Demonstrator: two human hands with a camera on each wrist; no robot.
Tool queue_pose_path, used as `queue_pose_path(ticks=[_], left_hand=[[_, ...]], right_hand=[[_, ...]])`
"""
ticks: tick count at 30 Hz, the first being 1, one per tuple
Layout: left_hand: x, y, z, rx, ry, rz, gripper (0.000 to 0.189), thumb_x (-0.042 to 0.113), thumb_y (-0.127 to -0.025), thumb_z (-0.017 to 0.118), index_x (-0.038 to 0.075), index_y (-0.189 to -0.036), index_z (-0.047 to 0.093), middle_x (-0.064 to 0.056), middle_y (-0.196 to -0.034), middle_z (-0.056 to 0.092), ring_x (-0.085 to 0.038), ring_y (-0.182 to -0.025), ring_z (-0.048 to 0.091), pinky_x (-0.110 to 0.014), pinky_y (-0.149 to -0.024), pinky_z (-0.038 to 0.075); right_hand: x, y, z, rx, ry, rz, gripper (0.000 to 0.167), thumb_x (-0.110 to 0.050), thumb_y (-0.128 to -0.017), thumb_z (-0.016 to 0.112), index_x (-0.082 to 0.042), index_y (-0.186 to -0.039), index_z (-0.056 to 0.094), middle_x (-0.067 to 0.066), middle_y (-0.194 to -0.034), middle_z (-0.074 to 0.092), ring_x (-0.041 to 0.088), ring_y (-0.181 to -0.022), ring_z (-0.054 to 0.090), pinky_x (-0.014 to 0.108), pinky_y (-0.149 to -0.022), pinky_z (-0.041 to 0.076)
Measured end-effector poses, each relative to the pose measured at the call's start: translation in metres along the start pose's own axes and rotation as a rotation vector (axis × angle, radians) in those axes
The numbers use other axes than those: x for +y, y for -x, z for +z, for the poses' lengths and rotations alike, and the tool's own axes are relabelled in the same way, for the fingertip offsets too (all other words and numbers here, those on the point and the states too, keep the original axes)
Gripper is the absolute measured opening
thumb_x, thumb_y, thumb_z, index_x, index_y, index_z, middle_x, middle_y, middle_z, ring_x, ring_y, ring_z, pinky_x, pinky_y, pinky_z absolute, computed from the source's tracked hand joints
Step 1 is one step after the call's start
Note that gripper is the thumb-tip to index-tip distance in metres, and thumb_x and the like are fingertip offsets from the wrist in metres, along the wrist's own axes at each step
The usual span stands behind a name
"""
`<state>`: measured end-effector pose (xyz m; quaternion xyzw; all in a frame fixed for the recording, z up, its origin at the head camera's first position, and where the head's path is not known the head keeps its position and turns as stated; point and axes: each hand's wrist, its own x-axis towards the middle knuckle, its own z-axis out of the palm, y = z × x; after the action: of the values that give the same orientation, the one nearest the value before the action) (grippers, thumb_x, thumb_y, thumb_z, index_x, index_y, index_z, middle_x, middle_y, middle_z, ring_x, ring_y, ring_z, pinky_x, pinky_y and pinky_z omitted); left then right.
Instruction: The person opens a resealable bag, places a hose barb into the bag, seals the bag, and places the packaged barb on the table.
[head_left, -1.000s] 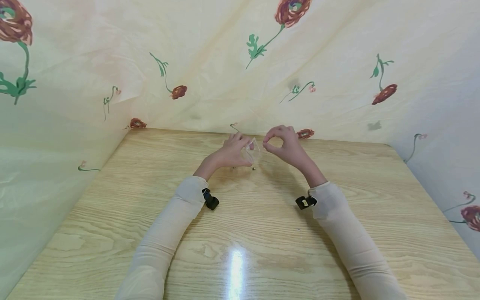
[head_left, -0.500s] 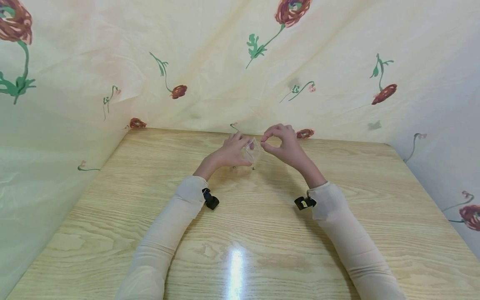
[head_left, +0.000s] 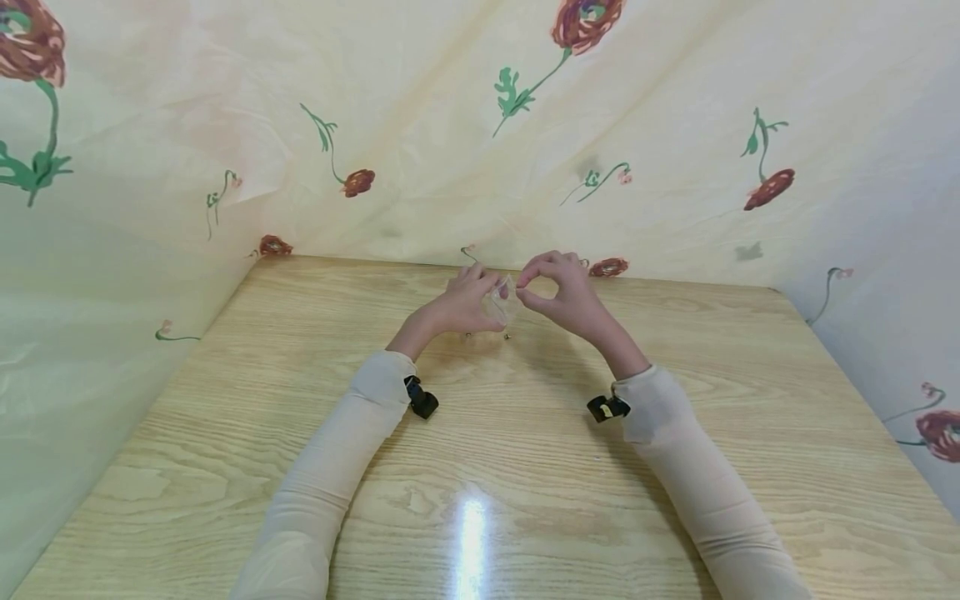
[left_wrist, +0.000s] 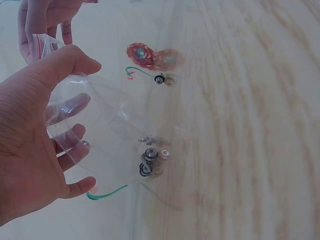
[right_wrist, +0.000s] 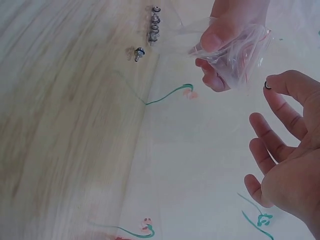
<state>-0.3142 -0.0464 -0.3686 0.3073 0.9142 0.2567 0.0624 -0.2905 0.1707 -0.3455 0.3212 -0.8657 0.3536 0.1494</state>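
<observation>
My left hand (head_left: pixel 467 302) holds a clear zip bag (left_wrist: pixel 115 117) between thumb and fingers, its mouth spread towards the right hand. Red lines mark the bag's zip strip. Thumb and forefinger of my right hand (head_left: pixel 566 292) pinch a small piece with a dark ring (right_wrist: pixel 268 85), just beside the bag's mouth; most of it is hidden by the fingertips. Several small metal fittings (left_wrist: pixel 150 155) show near the bag's lower end; whether any are inside it I cannot tell. One more fitting with a dark ring (right_wrist: pixel 139 53) stands apart from that row, on the table.
The wood-grain table (head_left: pixel 525 483) reaches back to a wall covered in flowered sheeting (head_left: pixel 420 108). More sheeting hangs at both sides. A bright light reflection lies on the near part of the tabletop.
My right hand has moved a little left, closer to the bag's mouth, still pinching. The left hand stays in place with the bag, whose opening looks slightly narrower.
</observation>
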Motion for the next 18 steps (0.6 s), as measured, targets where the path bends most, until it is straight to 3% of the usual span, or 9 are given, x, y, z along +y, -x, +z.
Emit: queue_pose_path(ticks=[4, 18], left_hand=[[0.0004, 0.0, -0.0005, 0.001, -0.008, -0.004, 0.059, 0.033, -0.09, 0.076, 0.012, -0.139, 0.05, -0.012, -0.133, 0.04, -0.033, -0.126, 0.032, -0.054, -0.106, 0.029], [0.0005, 0.0006, -0.0008, -0.002, 0.007, 0.004, 0.046, 0.032, -0.09, 0.076, 0.011, -0.125, 0.055, -0.01, -0.127, 0.039, -0.032, -0.122, 0.032, -0.052, -0.102, 0.029]], right_hand=[[-0.0002, 0.0004, 0.0023, -0.003, 0.011, 0.002, 0.009, -0.012, -0.09, 0.076, -0.004, -0.092, 0.073, 0.018, -0.113, 0.067, 0.035, -0.108, 0.053, 0.052, -0.097, 0.031], [-0.0021, 0.0009, 0.0046, -0.014, -0.005, 0.025, 0.009, -0.009, -0.09, 0.076, -0.006, -0.099, 0.075, 0.019, -0.116, 0.065, 0.038, -0.11, 0.048, 0.05, -0.093, 0.032]])
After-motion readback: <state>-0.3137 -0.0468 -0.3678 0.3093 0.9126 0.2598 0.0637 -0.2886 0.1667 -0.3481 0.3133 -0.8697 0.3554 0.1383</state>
